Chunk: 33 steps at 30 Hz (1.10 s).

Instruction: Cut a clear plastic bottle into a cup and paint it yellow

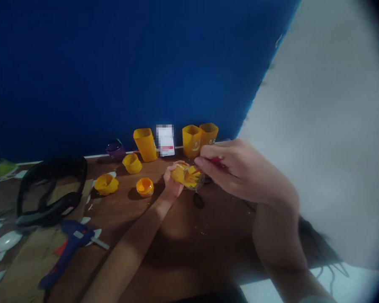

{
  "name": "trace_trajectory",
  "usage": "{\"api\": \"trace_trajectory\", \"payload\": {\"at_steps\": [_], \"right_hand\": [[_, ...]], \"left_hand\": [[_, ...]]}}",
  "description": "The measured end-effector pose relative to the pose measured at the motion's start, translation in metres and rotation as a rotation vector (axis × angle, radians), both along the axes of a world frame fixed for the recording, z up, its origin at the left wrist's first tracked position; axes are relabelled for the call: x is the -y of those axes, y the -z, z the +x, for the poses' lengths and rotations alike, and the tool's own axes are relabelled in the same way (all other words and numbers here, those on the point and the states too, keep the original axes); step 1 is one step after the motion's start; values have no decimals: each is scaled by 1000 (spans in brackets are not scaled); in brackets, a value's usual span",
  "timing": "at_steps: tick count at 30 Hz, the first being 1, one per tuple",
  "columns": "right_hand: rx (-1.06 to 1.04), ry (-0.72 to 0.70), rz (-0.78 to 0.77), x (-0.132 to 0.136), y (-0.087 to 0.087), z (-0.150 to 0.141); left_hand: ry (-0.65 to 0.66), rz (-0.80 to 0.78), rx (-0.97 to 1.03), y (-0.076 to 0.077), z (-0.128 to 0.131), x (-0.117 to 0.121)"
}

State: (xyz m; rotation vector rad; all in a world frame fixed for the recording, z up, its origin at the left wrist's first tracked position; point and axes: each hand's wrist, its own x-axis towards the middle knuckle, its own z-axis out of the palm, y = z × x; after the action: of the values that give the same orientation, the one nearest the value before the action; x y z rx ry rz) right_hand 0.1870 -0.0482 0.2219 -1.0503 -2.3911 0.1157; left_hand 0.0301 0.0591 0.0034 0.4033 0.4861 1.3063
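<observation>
My left hand [173, 184] is wrapped round a clear plastic cup-like piece [193, 181], partly coated with yellow paint, its opening tilted towards me. In my right hand [243, 170] is a thin red-handled paintbrush [217, 160], pinched between thumb and fingers. The brush tip reaches to the painted inside of the piece; whether it touches is hard to see. Left of my left hand stands an open jar of orange-yellow paint [145, 192]. Two small yellow-painted pieces [106, 189] sit farther left.
Yellow cups, one pair with smiling faces [192, 143], stand along the blue wall [145, 63] beside a pale card or screen [165, 139]. A purple cup [115, 150], a blue glue gun [74, 237], a black headband-like object [50, 210] and white plastic spoons [6, 241] lie left.
</observation>
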Motion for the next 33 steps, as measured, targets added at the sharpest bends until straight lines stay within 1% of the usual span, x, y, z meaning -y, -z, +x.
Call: {"api": "trace_trajectory", "payload": {"at_steps": [4,6,9,11,14,17,19,21,24,27,29,33], "right_hand": [[-153,-67,81,12,-6,7],[-167,-86,68,12,-6,8],[-148,-83,19,6,-4,6],[-124,-78,-10,2,-3,4],[-92,-71,-46,0,-3,3],[-143,-55,-26,4,-5,4],[-186,-67,11,8,-7,6],[-202,-94,26,8,-7,6],[-135,-127,-35,2,-5,3],[-53,-105,-71,-4,-1,0],[-70,-79,-35,-3,-1,2],[-175,-55,47,9,-6,11]], "left_hand": [[28,-44,-35,-3,-1,3],[29,-37,-46,-2,-1,2],[25,20,-64,4,-1,-1],[-2,76,-78,8,0,-3],[-74,131,-117,14,3,-3],[-146,169,-153,19,4,-1],[-154,191,-154,22,4,-1],[-133,195,-153,23,4,-2],[-124,218,-173,23,3,-2],[-152,279,-214,22,3,0],[-144,292,-224,20,3,0],[-86,250,-188,16,3,0]]}}
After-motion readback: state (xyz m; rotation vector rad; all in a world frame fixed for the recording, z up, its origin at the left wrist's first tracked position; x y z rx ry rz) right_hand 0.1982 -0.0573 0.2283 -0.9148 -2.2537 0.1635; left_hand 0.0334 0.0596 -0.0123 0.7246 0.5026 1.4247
